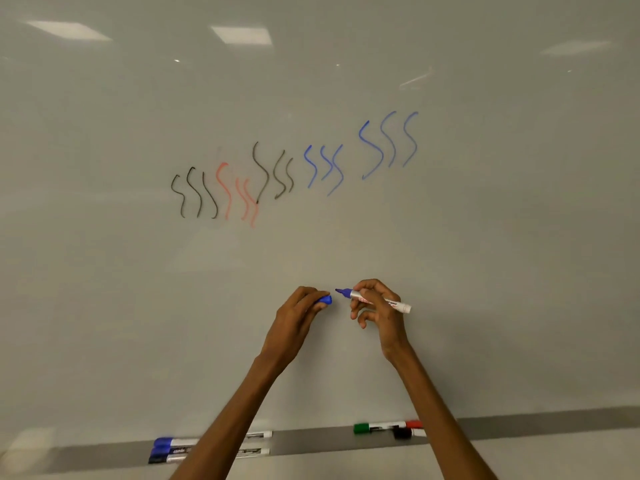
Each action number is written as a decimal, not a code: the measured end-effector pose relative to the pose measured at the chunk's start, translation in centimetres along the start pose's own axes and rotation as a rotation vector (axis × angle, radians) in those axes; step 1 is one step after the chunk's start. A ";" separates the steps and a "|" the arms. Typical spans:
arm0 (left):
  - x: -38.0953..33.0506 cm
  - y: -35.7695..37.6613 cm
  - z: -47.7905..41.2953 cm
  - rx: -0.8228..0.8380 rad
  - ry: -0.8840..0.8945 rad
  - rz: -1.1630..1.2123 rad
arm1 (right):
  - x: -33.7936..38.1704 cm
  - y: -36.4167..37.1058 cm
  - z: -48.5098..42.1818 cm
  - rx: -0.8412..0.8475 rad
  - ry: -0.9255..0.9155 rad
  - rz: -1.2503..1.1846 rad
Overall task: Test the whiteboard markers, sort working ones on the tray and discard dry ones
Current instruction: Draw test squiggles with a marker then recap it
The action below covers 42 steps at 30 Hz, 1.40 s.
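Head view showed the right hand (375,306) gripping a blue marker (377,300), tip pointing left at the cap (325,300) pinched in the left hand (299,313), just beside, before the whiteboard (485,237).

Pale grey-white glossy wall surface (485,237) fills nearly the whole view, no window or floor visible. Reflections of rectangular ceiling light panels (241,34) show along the top, one at upper left, one near centre, a fainter one at upper right, plus small bright glints between them. A grey ledge (536,426) runs across the bottom, slightly tilted, with a lighter strip below it.
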<state>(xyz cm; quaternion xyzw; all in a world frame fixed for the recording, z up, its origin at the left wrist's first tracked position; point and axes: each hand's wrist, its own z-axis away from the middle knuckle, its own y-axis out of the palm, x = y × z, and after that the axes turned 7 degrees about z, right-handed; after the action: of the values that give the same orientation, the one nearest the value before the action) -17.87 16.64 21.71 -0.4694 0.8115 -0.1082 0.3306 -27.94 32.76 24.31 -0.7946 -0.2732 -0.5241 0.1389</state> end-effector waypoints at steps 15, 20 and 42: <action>-0.6 1.9 4.8 0.247 -0.111 0.156 | -4.6 1.2 4.6 -0.034 0.169 -0.025; -1.3 3.7 5.8 0.401 -0.184 0.173 | -6.0 -0.4 6.9 -0.125 0.233 0.015; -6.7 17.3 6.8 0.588 -0.296 0.432 | -9.1 -11.8 11.6 -0.537 0.533 -0.134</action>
<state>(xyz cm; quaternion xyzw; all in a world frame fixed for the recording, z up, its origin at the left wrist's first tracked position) -23.22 32.40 11.06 -0.1837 0.7697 -0.1952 0.5794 -28.78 45.60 10.46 -0.6189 -0.1315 -0.7732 -0.0425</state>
